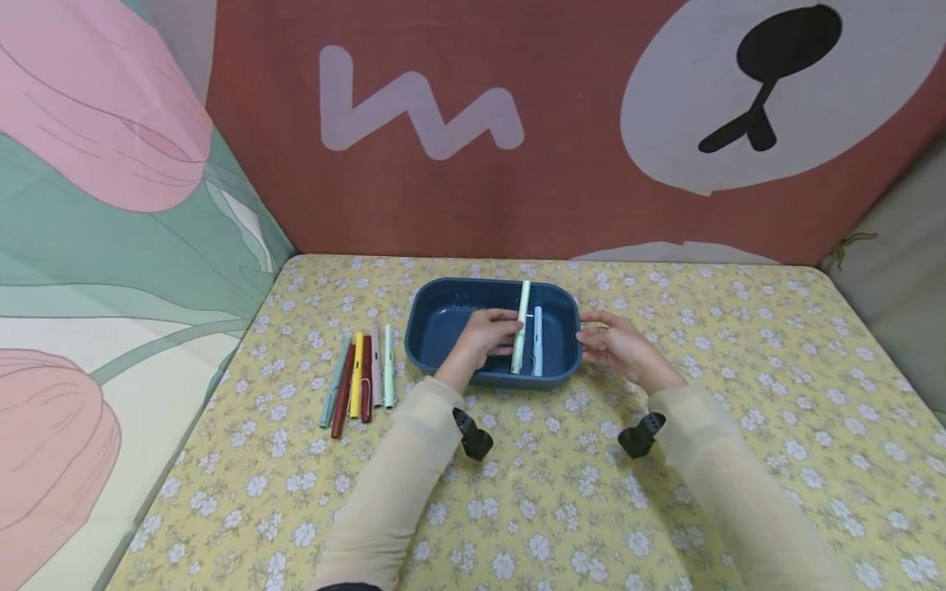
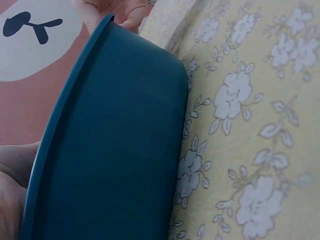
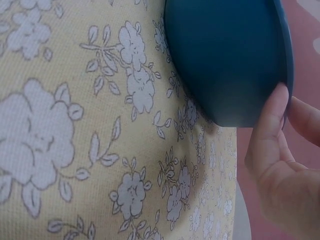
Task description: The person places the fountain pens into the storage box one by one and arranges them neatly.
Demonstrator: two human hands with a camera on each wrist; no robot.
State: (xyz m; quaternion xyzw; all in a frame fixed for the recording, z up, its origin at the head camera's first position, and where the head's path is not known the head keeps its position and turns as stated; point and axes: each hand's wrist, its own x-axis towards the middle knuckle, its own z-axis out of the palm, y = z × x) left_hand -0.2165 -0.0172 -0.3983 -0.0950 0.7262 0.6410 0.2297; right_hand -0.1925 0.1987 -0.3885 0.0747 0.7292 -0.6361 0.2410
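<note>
A dark blue rectangular basin stands on the table. Over its right part my left hand holds a pale green pen between thumb and fingers, slanting across the basin. Beside that pen, a light blue pen lies inside the basin. My right hand is at the basin's right end; in the right wrist view its thumb and finger pinch the rim. The left wrist view shows mostly the basin's outer wall, which hides the pens and most of the left hand.
Left of the basin, several pens lie in a loose row: a grey-green one, dark red ones, a yellow one, a pinkish one and a mint one. A yellow floral cloth covers the table; a printed curtain hangs behind.
</note>
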